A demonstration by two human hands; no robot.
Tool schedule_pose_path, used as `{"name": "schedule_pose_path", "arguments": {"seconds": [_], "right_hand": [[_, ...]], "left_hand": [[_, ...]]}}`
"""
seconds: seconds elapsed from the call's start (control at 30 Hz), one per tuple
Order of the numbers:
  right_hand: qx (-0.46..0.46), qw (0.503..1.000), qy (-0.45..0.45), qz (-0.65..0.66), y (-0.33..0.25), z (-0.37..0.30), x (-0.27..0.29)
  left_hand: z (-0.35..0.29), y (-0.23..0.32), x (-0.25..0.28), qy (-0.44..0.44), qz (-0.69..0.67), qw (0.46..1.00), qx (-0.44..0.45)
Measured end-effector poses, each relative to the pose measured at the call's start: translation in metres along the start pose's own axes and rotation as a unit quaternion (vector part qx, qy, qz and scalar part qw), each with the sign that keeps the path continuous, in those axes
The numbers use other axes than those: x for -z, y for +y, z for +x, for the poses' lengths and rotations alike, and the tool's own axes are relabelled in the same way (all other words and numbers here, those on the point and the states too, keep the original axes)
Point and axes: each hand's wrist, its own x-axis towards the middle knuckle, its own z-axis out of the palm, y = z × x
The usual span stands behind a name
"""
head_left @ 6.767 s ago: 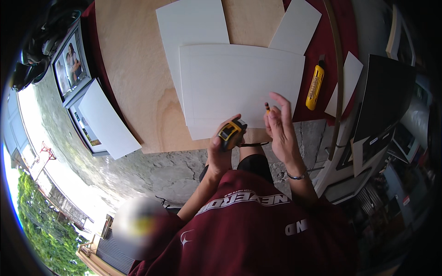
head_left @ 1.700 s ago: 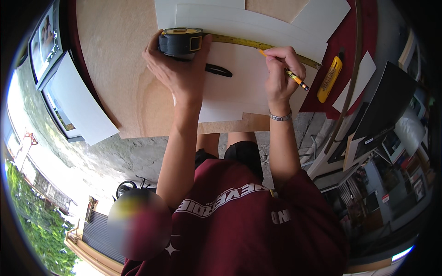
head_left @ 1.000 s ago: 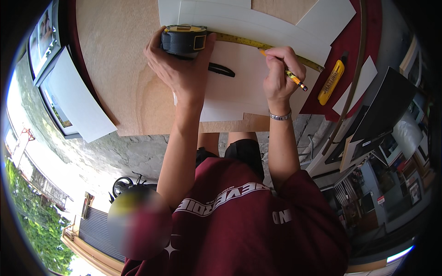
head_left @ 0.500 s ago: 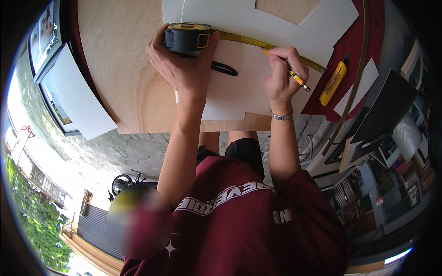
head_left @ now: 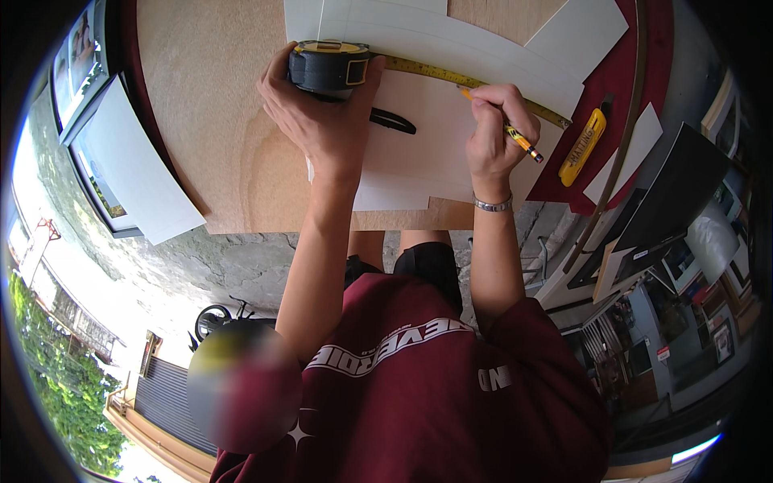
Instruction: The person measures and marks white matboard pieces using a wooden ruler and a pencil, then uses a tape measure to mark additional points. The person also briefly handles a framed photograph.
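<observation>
My left hand (head_left: pixel 326 129) is wrapped round a black and yellow tape measure (head_left: pixel 328 66) at the far side of a white board (head_left: pixel 431 153). From its case the yellow blade (head_left: pixel 431 71) runs right across the board to near the board's right edge. A yellow pencil (head_left: pixel 525 142) is pinched in my right hand (head_left: pixel 498 129), its point at the blade's near edge. The tape's black wrist strap (head_left: pixel 392 121) lies on the board beside my left hand.
The board rests on a plywood tabletop (head_left: pixel 209 105). Right of my right hand, a yellow utility knife (head_left: pixel 582 147) lies on dark red cloth (head_left: pixel 555 173). More white board pieces (head_left: pixel 576 40) lie at the far side. Framed pictures (head_left: pixel 101 173) stand at the left.
Almost nothing differs. Both hands keep their places on the tape measure and pencil, with only a very slight shift.
</observation>
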Motion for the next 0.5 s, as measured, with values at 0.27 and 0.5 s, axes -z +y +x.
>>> {"name": "schedule_pose_path", "arguments": {"seconds": [0.27, 0.5], "right_hand": [[-0.133, 0.968, 0.066, 0.201, 0.003, -0.007, 0.021], [-0.054, 0.986, 0.085, 0.133, -0.039, -0.042, 0.065]], "left_hand": [[0.002, 0.003, 0.002, -0.004, 0.008, 1.000, 0.003], [-0.016, 0.025, 0.030, -0.008, -0.024, 0.999, 0.029]]}}
